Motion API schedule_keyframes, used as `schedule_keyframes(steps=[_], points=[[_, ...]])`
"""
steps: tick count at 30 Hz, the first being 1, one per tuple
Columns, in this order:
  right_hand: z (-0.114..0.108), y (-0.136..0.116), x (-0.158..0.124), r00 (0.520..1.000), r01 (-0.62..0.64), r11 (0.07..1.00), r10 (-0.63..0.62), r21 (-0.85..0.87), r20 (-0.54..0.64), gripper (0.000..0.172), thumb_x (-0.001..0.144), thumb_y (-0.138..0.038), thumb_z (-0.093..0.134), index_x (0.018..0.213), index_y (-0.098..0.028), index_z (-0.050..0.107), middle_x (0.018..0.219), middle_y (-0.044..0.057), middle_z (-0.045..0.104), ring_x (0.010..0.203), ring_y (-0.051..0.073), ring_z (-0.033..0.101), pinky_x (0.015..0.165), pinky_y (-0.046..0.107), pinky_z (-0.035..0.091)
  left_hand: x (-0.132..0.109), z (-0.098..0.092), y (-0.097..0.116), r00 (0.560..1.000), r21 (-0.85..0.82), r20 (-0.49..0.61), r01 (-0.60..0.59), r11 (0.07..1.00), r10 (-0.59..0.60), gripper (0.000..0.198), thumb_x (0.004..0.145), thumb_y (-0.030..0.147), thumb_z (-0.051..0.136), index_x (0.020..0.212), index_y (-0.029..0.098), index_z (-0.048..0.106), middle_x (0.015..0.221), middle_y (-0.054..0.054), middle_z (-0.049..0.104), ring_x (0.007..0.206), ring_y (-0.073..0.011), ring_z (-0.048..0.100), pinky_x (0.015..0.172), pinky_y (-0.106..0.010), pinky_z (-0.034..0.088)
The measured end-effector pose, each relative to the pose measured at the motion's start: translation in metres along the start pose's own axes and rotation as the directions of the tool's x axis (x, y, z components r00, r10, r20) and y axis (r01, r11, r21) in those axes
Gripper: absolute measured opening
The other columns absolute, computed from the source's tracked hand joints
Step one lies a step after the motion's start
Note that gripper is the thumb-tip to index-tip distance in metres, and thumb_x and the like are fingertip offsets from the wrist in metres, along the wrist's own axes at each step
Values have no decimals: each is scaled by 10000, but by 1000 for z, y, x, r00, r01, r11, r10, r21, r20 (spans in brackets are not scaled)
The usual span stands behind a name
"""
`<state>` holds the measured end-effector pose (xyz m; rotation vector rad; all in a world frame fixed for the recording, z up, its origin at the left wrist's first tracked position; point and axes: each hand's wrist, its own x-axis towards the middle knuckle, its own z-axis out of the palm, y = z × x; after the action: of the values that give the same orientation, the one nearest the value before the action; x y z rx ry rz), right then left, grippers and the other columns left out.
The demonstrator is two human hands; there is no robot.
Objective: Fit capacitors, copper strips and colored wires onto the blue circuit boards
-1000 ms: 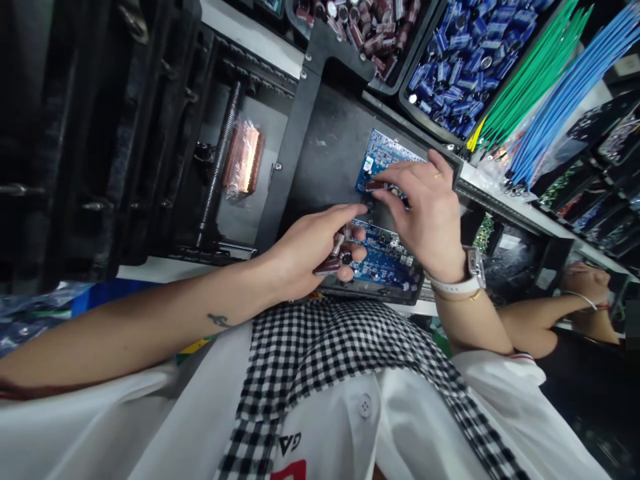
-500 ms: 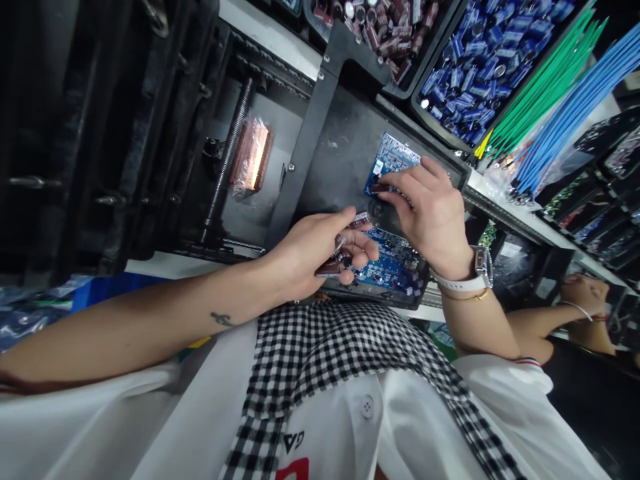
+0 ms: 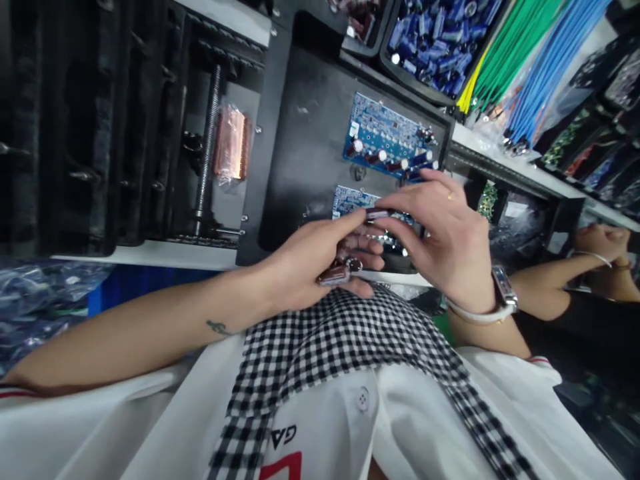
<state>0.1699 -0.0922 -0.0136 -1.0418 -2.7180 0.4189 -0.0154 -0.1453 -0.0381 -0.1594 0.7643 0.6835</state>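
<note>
My left hand [image 3: 320,257] is closed round several maroon capacitors [image 3: 340,270], and its thumb and forefinger touch one more capacitor [image 3: 376,214]. My right hand [image 3: 440,233] pinches that same capacitor from the other side, above the near blue circuit board [image 3: 350,198]. A second blue circuit board [image 3: 385,137], with capacitors standing on it, lies farther back. Both boards rest on a black fixture plate [image 3: 310,147]. A white-strapped watch sits on my right wrist.
Bins of blue capacitors [image 3: 430,40] and maroon capacitors [image 3: 360,17] stand behind the plate. Bundles of green wires [image 3: 515,53] and blue wires [image 3: 555,73] lie at the back right. A wrapped copper part [image 3: 231,143] lies left. Another person's arm [image 3: 575,267] rests at right.
My right hand has come back from the far board to my left hand and now pinches a capacitor there. The far board is uncovered. The camera has tilted down.
</note>
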Motion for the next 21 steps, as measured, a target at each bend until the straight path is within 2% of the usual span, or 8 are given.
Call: schedule_keyframes(steps=[2,4,6,9,14,17,21], points=[[3,-2,-32,998,-67,995,66,-77,-6,158,967,-232,574,1095,-228,667,1046,24,731,1020,202,677,1135,507,375,-1,-1,-22,991,-16,-5,134,991,-134,206,988,215,504,937,82,653,868,-111,683,785,-199,708,637,-307,623],[14,1,-57,994,-108,987,110,-122,10,156,970,-201,561,1092,-226,654,1067,27,731,1034,197,678,1149,513,358,2,-4,-40,974,-20,-19,225,974,-226,187,969,141,488,948,56,653,900,-151,705,863,-238,726,771,-381,633],[27,6,-71,991,-130,983,132,-126,6,162,980,-192,535,1099,-231,638,1088,25,726,1047,189,678,1177,524,328,5,-8,-53,971,-13,-17,237,972,-237,192,947,74,457,969,42,646,931,-185,715,894,-257,735,824,-391,622],[39,8,-76,990,-139,984,138,-115,-15,172,987,-183,511,1109,-232,623,1096,16,722,1035,181,684,1212,536,286,7,-12,-61,977,-14,24,214,977,-213,230,920,11,403,987,51,619,949,-204,722,903,-269,745,851,-402,608],[39,5,-73,995,-101,986,100,-132,-15,171,984,-177,513,1118,-222,609,1044,23,728,953,184,703,1212,542,306,1,-17,-62,976,4,100,194,981,-193,184,984,97,418,958,65,597,900,-207,730,819,-260,754,770,-376,612],[41,8,-76,999,-49,985,48,-164,-7,234,990,-161,478,1185,-219,592,1095,53,721,993,207,703,1201,575,314,1,-20,-62,975,34,131,177,984,-180,234,1019,177,425,942,56,610,852,-202,725,758,-243,745,670,-322,604],[40,10,-80,997,47,988,-38,-146,66,342,1000,-150,444,1303,-254,564,1210,58,694,1159,229,656,1217,613,264,-2,-24,-63,982,43,108,151,988,-155,250,1026,208,440,916,71,617,773,-123,685,592,-131,652,499,-183,496]])
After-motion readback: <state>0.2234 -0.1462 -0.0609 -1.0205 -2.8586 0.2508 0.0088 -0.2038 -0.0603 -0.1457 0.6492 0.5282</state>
